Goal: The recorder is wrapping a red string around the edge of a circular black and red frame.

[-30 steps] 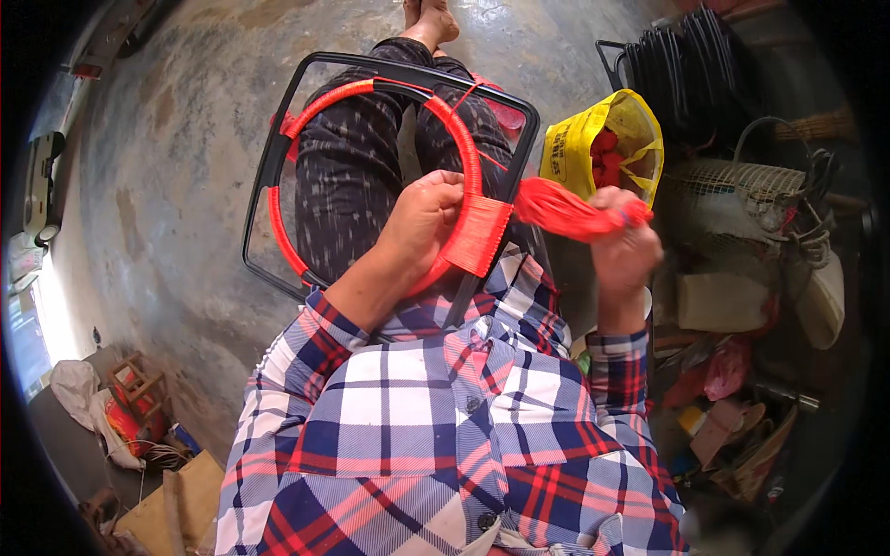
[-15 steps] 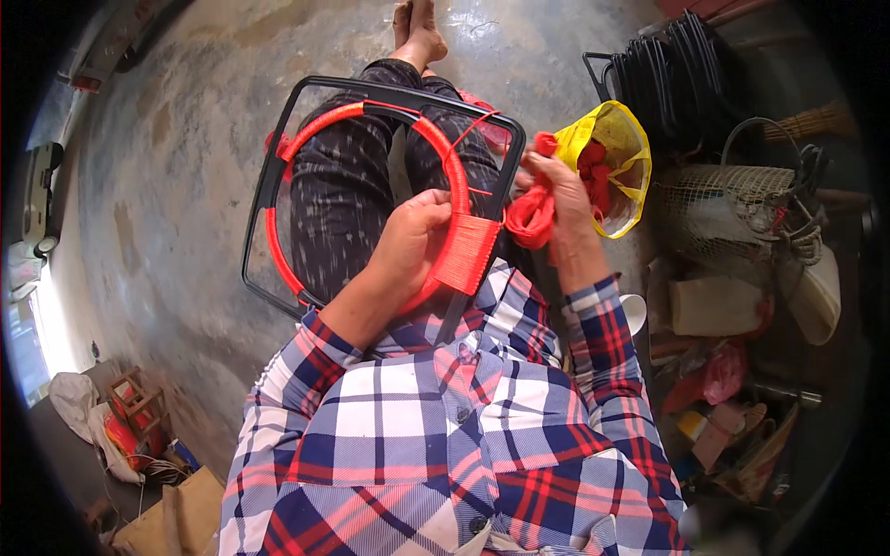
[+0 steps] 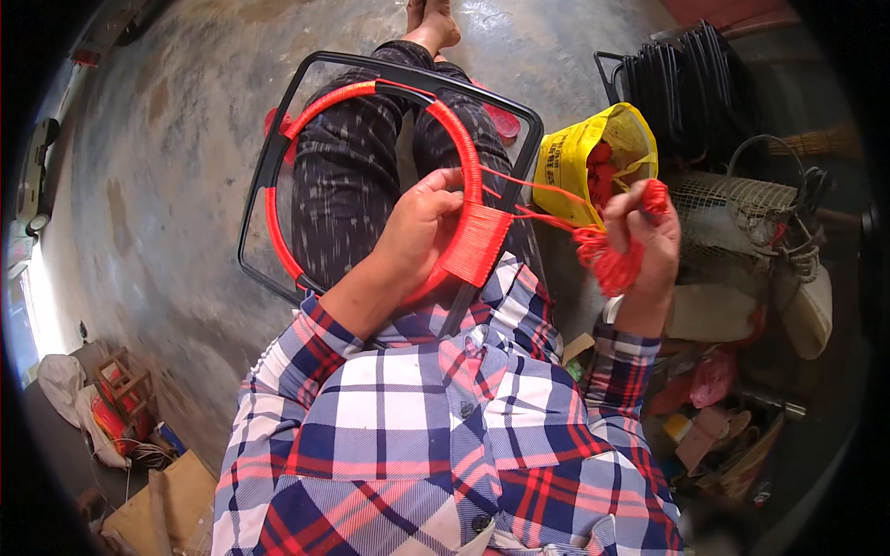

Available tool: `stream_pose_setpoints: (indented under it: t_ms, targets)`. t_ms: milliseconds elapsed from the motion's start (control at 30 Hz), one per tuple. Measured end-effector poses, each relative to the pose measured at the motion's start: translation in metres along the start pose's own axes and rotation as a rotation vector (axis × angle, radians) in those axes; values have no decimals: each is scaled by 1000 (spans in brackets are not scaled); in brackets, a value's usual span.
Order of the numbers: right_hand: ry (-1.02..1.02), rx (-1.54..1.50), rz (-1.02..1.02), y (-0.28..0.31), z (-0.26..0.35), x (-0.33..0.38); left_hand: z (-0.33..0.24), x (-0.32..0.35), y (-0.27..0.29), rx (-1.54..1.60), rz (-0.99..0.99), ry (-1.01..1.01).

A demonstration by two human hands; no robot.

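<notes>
**Red cord on a ring, held in the lap**

The left hand (image 3: 422, 227) is closed on the red ring (image 3: 371, 176), the fingers curled over its rim just beside the dense band of wound cord (image 3: 475, 243). The right hand (image 3: 649, 243) is lifted away to the right of the ring, its fingers pinched together around a loose bundle of red cord (image 3: 607, 255). From this bundle two thin strands (image 3: 547, 206) run back to the wound band, nearly level and slightly slack, so the long axis of the cord goes from the ring out to the right.

The ring lies inside a black frame (image 3: 306, 111) of rounded rectangle shape, and both rest tilted across the person's knees, with the far edge of the frame toward the bare feet (image 3: 431, 20). Only the right part of the ring carries the thick band; the rest shows a thinner red wrapping.

To the right of the ring, behind the right hand, a yellow bag (image 3: 565, 167) stands open with red material inside. Farther right of the ring is a stack of black frames (image 3: 686, 83) and a wire mesh basket (image 3: 732, 213). The concrete floor (image 3: 167, 185) lies to the left of the ring.
</notes>
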State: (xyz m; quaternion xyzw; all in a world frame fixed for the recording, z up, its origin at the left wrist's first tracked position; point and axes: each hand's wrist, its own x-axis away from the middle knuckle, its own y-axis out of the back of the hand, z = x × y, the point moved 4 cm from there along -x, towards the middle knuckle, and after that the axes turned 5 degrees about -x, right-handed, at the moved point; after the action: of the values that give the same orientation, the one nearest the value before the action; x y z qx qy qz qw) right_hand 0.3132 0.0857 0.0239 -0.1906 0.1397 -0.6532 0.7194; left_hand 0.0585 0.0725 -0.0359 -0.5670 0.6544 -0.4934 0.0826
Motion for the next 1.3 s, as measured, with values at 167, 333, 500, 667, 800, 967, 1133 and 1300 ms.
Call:
stream_pose_setpoints:
  t_ms: [167,333,500,667,800,967,1133,1300]
  targets:
    - [45,-21,-349,103,5,11,-3,3,-6,-23,16,1]
    - [-89,111,-237,3,-48,-2,1,-1,8,-106,-2,17]
    - [-408,197,125,-37,-87,1,1,-1,15,-129,-38,29]
    - [-237,-93,4,-10,-38,13,0,3,11,-126,-67,42]
    - [-87,-213,-50,-9,-25,27,0,3,5,-150,-27,38]
    - [-101,-237,-146,-9,-33,28,2,2,-1,-129,-33,59]
    - [-106,-258,-84,-8,-29,29,0,-1,4,-180,5,64]
    - [-128,-243,-110,-3,-27,26,-4,-6,-1,-166,14,66]
